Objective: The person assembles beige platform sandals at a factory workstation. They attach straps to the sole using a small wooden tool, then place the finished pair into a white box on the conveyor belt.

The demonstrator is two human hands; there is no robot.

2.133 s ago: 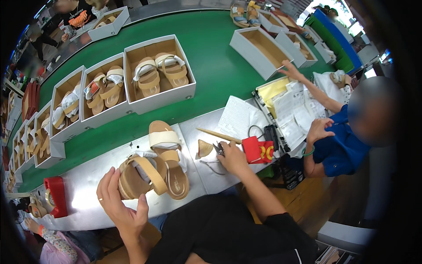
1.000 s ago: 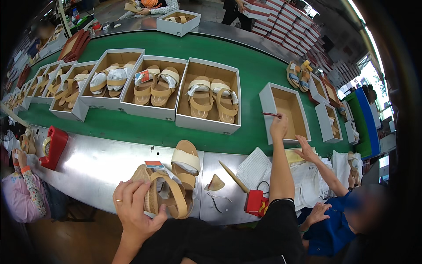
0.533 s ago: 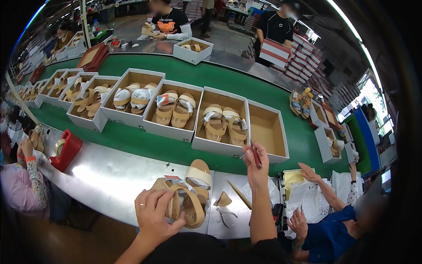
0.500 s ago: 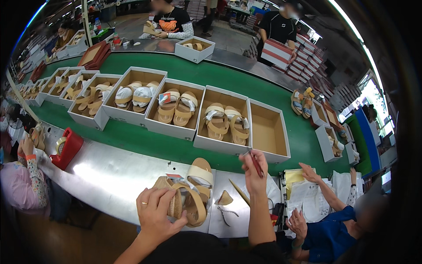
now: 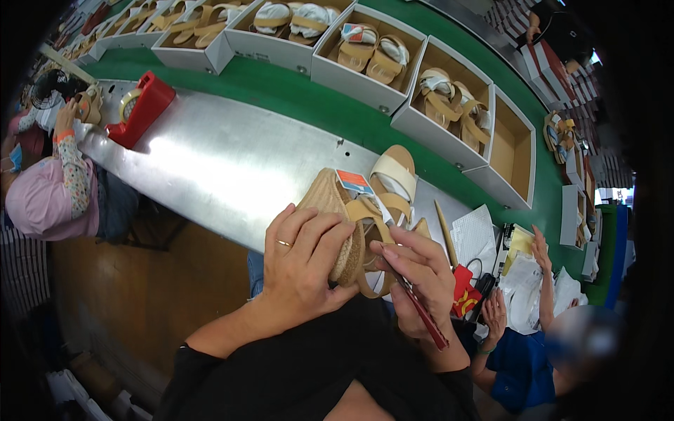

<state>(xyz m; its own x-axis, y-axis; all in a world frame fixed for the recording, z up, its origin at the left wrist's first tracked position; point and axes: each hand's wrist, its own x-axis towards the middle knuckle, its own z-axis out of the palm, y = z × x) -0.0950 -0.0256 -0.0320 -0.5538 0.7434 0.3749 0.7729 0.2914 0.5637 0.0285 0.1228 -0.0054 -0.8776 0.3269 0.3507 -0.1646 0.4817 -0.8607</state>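
My left hand is wrapped round a tan wedge sandal, tipped so that its sole and woven heel side show. A red, white and blue tag hangs at its strap. In my right hand is a slim tool with a dark red handle. Its working end is at the sandal's straps, mostly hidden by my fingers. Just behind the held sandal, a second sandal with a cream strap rests on the metal bench.
Open boxes with sandal pairs line the green belt, and one open box shows bare cardboard inside. A red tape dispenser stands left. Right are a pointed stick, papers and a co-worker's hands; another person sits left.
My right hand has come down and left, bringing the red-handled tool to the held sandal. The view has tilted downward and turned, so the boxes appear higher.
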